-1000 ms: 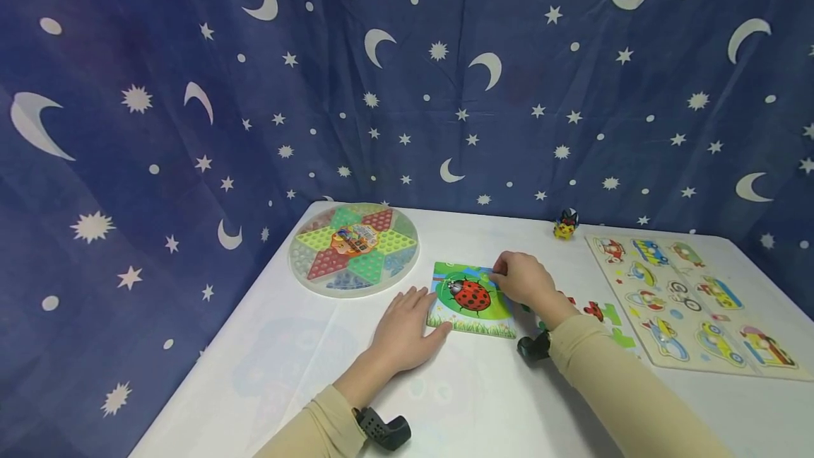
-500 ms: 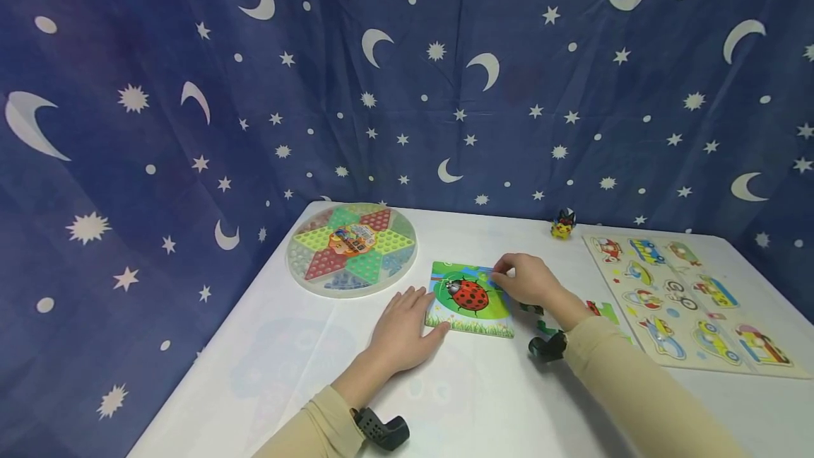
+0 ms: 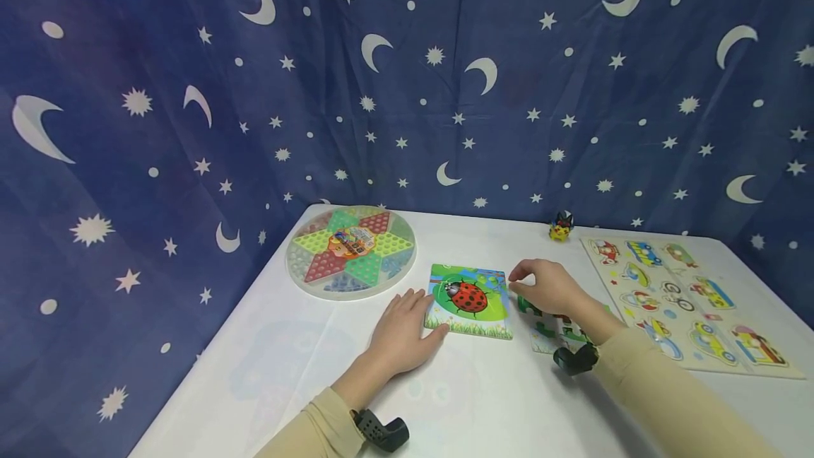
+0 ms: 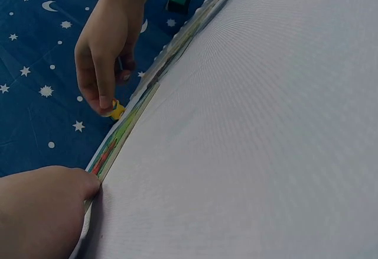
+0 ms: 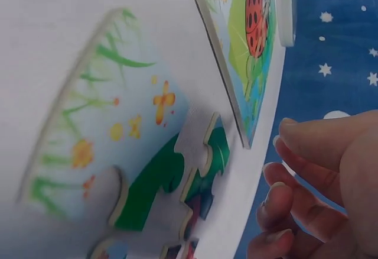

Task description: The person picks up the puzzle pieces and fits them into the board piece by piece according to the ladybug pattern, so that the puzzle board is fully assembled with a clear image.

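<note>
A square ladybug picture board (image 3: 468,300) lies flat on the white table. My left hand (image 3: 403,334) rests at its left edge, fingers extended and thumb by the lower left corner. Just off the board's right edge, my right hand (image 3: 548,287) hovers with fingers loosely bent. In the right wrist view, nothing shows between the thumb and fingers of that right hand (image 5: 325,182). Loose jigsaw pieces lie beneath and beside it, among them a pale piece with grass and orange flowers (image 5: 112,105) and a green one (image 5: 153,182). The right forearm hides some of them.
A round Chinese checkers board (image 3: 352,253) stands at the left back. At the right lies a wooden vehicle puzzle board (image 3: 683,302). A small yellow figurine (image 3: 560,228) stands near the back edge, before a blue star-patterned curtain (image 3: 407,90).
My right hand has left the ladybug board's upper right corner and moved a little right, over the loose pieces. My left hand has stayed in place.
</note>
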The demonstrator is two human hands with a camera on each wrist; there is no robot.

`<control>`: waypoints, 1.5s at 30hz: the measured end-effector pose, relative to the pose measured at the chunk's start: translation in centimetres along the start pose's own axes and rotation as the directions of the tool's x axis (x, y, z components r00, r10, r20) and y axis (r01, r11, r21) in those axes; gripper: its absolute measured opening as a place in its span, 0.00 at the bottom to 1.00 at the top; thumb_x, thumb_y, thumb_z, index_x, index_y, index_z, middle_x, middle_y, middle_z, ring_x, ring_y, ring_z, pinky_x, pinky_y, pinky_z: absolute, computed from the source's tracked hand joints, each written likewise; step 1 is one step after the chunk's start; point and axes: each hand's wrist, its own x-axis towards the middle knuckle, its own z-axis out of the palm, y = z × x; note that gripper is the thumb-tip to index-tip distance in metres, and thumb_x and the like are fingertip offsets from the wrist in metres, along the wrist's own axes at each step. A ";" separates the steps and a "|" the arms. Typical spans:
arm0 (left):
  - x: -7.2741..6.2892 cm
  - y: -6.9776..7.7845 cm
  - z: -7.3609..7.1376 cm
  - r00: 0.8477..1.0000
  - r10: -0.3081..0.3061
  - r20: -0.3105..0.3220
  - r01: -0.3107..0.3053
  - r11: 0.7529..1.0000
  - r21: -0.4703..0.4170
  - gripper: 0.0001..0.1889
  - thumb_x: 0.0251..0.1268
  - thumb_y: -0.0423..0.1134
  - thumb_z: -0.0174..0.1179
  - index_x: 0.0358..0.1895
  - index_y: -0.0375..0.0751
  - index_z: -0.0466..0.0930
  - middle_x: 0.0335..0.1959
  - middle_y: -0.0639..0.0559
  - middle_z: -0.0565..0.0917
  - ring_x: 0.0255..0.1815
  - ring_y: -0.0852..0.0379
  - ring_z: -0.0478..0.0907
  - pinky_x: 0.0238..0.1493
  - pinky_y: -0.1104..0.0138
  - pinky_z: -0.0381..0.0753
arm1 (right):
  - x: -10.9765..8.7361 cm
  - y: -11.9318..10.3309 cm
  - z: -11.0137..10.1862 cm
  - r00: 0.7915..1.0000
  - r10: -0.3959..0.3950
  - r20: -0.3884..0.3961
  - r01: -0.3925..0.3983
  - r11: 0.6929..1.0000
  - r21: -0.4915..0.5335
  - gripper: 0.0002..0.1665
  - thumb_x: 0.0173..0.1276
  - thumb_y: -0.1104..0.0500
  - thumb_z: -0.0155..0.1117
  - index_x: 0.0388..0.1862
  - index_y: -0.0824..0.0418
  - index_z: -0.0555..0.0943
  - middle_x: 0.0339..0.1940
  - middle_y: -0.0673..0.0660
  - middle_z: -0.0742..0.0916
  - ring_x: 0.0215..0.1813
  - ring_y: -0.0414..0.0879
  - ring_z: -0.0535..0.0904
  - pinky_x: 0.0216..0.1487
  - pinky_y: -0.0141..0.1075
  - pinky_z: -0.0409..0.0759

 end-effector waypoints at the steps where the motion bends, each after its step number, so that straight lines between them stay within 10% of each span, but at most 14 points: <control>1: 0.0 0.0 0.0 1.000 0.001 -0.001 -0.001 1.000 -0.001 0.34 0.74 0.57 0.56 0.72 0.36 0.72 0.72 0.38 0.72 0.77 0.40 0.63 0.80 0.50 0.55 | -0.2 0.0 -0.1 1.000 -0.009 -0.002 0.009 1.000 -0.004 0.07 0.72 0.57 0.68 0.45 0.58 0.85 0.47 0.57 0.88 0.53 0.58 0.81 0.55 0.57 0.79; 45: -0.1 0.0 0.2 1.000 -0.010 -0.001 0.010 1.000 0.001 0.34 0.74 0.58 0.56 0.72 0.36 0.72 0.72 0.37 0.72 0.77 0.40 0.62 0.80 0.50 0.54 | -3.5 3.6 -1.0 0.994 0.032 0.102 -0.033 0.999 0.010 0.21 0.63 0.50 0.77 0.48 0.62 0.84 0.37 0.51 0.82 0.40 0.48 0.74 0.41 0.43 0.75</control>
